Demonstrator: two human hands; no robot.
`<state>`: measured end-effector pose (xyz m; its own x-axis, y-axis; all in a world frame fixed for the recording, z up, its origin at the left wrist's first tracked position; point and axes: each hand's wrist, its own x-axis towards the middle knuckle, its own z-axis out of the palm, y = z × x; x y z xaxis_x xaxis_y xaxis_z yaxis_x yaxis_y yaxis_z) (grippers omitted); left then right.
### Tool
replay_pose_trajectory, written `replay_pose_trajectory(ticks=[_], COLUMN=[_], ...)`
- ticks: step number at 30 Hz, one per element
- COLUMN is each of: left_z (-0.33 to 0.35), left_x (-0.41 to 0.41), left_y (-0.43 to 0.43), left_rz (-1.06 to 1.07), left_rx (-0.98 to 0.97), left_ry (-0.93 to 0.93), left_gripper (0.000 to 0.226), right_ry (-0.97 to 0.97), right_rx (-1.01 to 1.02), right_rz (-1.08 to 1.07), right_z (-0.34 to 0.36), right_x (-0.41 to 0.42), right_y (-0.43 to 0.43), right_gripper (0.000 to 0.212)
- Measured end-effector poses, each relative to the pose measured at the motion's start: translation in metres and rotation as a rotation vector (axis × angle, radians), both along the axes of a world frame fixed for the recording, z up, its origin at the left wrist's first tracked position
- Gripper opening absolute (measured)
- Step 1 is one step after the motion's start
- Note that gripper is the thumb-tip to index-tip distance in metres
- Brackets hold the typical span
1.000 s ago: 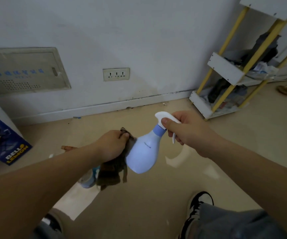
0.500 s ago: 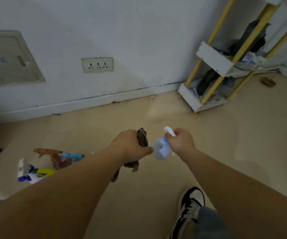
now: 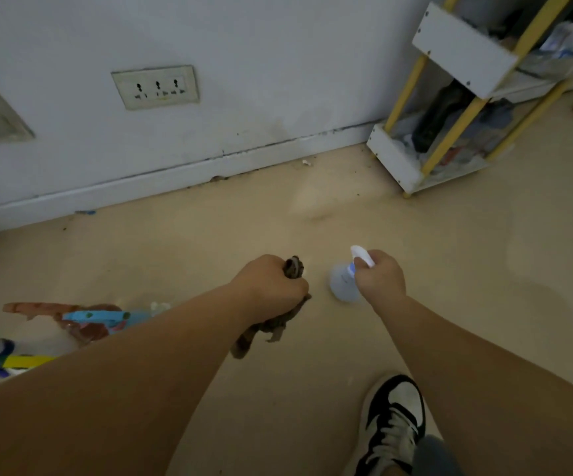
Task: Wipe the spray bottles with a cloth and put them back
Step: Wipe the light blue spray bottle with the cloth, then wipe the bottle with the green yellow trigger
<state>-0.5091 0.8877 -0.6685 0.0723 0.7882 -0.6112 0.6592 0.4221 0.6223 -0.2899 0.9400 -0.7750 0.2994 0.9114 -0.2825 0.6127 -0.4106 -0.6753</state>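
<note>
Low over the floor [image 3: 484,269], your right hand [image 3: 381,280] is gripping the pale blue spray bottle [image 3: 342,286] by its neck, seemingly putting it back; your left hand [image 3: 274,286] is clenching the brown cloth [image 3: 268,329] just beside it, apart. Blurred clutter [image 3: 82,321] far left may be awaiting wiping.

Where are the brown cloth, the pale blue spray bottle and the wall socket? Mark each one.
brown cloth [image 3: 274,326]: head view, on its hanging folds.
pale blue spray bottle [image 3: 342,285]: head view, on its rounded body.
wall socket [image 3: 156,86]: head view, middle of its faceplate.
</note>
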Motion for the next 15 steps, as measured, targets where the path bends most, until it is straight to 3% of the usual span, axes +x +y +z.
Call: replay_pose_trajectory(ticks=[5,8,10,12,13,15], left_z=[-0.013,-0.010,-0.002,0.007,0.012,0.025], left_x=[0.006,0.004,-0.002,-0.011,-0.017,-0.033], left_y=[0.001,-0.001,-0.005,-0.012,-0.018,-0.033], left_rz=[-0.056,-0.062,-0.102,-0.184,-0.222,-0.261], left_rx=[-0.023,-0.002,0.008,0.028,0.035,0.035], left_ry=[0.083,0.072,0.094,0.146,0.170,0.195], left_gripper=[0.027,0.024,0.024,0.028,0.028,0.027], right_ry=[-0.038,-0.369,-0.608,-0.718,-0.688,-0.435], right_rx=[0.005,-0.083,0.002,0.101,0.113,-0.013], right_rz=[-0.024,-0.045,0.009,0.164,0.257,0.445], right_z=[-0.010,-0.001,0.010,0.024,0.031,0.049], right_x=[0.007,-0.003,-0.017,-0.037,-0.049,-0.079], right_y=[0.010,0.004,-0.007,-0.016,-0.019,-0.026], right_gripper=[0.008,0.048,0.052,0.045,0.036,0.023])
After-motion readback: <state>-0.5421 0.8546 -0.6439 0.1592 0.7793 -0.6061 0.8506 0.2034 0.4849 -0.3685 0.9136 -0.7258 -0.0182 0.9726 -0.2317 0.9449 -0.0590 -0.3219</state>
